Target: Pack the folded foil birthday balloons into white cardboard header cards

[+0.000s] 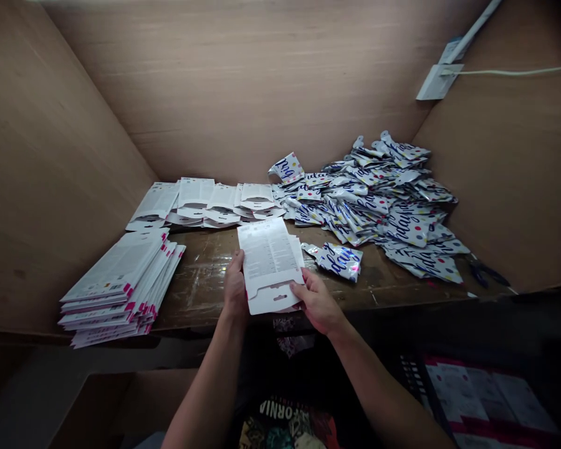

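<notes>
Between my two hands is a white printed cardboard envelope (pixel 271 255), its flap with a hang slot pointing toward me. Fingers of my left hand (pixel 235 284) wrap its left edge. At the lower right corner my right hand (pixel 318 299) pinches it, thumb on the front beside the slot. Another white edge shows behind the envelope, so more than one may be held. Just right of it a single folded foil balloon (pixel 339 260) with dots and blue lettering lies on the table (pixel 196 268).
A tall stack of envelopes (pixel 121 280) stands at the left front edge. More envelopes (pixel 196 196) lie along the back. Folded foil balloons (pixel 378 199) are heaped at the back right, with pliers (pixel 489 274) beside them. Below are a cardboard box (pixel 121 399) and a crate with packets (pixel 486 393).
</notes>
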Available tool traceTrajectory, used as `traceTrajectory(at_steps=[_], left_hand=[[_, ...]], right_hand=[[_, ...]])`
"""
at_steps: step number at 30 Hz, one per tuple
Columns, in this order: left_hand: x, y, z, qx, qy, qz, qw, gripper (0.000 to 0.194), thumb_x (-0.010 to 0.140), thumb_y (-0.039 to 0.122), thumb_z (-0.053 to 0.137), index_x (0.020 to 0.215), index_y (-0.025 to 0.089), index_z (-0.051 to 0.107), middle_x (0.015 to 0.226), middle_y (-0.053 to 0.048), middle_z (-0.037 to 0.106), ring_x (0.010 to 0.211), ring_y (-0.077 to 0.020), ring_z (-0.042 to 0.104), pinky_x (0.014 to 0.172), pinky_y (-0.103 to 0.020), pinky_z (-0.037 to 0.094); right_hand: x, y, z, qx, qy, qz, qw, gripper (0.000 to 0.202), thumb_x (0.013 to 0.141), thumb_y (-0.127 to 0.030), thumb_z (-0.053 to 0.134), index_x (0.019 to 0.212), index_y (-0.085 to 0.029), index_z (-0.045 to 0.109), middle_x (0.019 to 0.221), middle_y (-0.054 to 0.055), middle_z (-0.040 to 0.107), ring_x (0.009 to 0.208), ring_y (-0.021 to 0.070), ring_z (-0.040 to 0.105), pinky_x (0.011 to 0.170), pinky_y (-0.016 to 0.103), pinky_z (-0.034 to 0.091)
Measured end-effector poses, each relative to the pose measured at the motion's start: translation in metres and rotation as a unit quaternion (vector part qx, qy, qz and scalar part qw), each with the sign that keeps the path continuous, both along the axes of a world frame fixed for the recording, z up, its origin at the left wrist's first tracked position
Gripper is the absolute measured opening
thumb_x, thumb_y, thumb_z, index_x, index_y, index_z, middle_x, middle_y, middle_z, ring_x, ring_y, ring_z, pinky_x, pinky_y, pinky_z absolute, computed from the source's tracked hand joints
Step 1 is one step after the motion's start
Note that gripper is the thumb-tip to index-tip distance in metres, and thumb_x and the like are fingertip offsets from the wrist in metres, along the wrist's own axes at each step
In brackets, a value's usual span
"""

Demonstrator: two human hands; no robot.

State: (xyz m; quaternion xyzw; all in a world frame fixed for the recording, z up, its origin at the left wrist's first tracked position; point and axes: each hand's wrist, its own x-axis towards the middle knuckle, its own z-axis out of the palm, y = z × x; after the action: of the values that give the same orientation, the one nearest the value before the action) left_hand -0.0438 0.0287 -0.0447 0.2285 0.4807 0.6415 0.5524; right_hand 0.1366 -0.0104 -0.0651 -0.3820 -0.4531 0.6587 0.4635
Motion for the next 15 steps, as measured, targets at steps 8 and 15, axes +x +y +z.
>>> traceTrajectory(at_steps=[8,15], left_hand=[[0.029,-0.024,0.003,0.033,-0.294,-0.294,0.909,0.097,0.084,0.082,0.058,0.151,0.012,0.056,0.141,-0.023,0.068,0.134,-0.0466,0.062,0.109,-0.062,0.052],[0.018,-0.01,0.007,0.063,-0.322,-0.243,0.913,0.101,0.087,0.082,0.058,0.161,0.015,0.042,0.143,-0.024,0.066,0.138,-0.0456,0.059,0.113,-0.067,0.049]], right_hand=[[0.027,-0.024,0.009,0.108,-0.241,0.008,0.965,0.059,0.11,-0.066,0.033,0.099,-0.018,0.065,0.061,-0.001,0.064,0.051,0.0132,0.056,0.052,0.024,0.046],[0.138,0.053,0.002,0.352,-0.575,-0.066,0.736,0.071,0.091,-0.059,0.076,0.143,-0.013,0.059,0.166,0.025,0.041,0.158,0.04,0.031,0.127,0.062,0.026]])
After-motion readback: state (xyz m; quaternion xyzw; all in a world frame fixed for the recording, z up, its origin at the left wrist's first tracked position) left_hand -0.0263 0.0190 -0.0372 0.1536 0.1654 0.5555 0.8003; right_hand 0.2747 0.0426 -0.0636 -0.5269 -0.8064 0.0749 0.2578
